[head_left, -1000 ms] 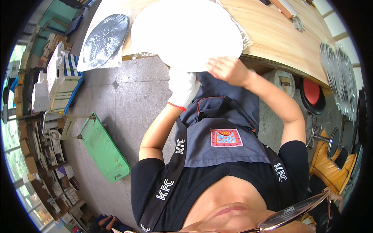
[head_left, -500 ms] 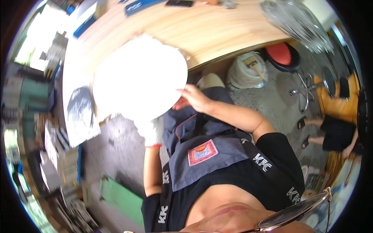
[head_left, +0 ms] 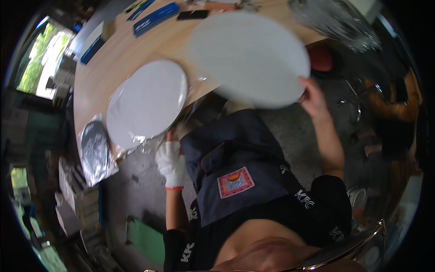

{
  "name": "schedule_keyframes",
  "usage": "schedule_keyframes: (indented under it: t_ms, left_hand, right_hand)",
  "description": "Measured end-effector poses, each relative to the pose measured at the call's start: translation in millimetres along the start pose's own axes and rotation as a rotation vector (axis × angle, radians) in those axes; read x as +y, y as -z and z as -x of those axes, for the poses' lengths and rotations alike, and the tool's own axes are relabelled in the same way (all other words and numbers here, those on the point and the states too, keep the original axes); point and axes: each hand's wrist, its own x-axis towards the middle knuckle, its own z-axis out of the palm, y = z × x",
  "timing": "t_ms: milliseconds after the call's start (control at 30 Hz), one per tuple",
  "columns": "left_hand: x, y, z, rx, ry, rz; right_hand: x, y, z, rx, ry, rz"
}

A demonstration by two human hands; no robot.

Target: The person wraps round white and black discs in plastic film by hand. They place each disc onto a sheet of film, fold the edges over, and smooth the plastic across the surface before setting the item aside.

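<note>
Here, at the left of the frame, a dark oval piece [head_left: 96, 154] in crinkled clear plastic lies at the edge of the wooden table [head_left: 97, 72]. Just right of it, a wrapped white disc [head_left: 147, 102] lies on the table, and a blue box [head_left: 156, 19] sits toward the upper left. Below that disc is my gloved left hand [head_left: 170, 164], a fingertip at its lower rim; I cannot tell whether I am gripping the film there. A dark phone [head_left: 192, 15] lies at the top, left of centre. In the upper middle, a second white disc [head_left: 251, 59], slightly blurred, reaches past the table's near edge. My bare right hand [head_left: 312, 97] pinches its lower right rim, thumb on the upper face. Farther right show a red seat [head_left: 321, 60] and, at the upper right, a clear plastic bundle [head_left: 335, 22].
</note>
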Motion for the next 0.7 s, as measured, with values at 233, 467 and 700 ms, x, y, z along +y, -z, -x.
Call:
schedule_keyframes:
  t_ms: [233,467,700]
  left_hand:
    - [-20,-5,40,-0.348,0.337,0.574]
    - [-62,-16,46,-0.039,0.847,1.755]
    - [-69,-18,26,0.018,0.818,1.567]
  right_hand:
    - [-4,122,-141,0.21,0.289,0.079]
    - [48,38,-92,-0.025,-0.393,0.577]
    - [160,-140,-40,-0.657,-0.586,0.732]
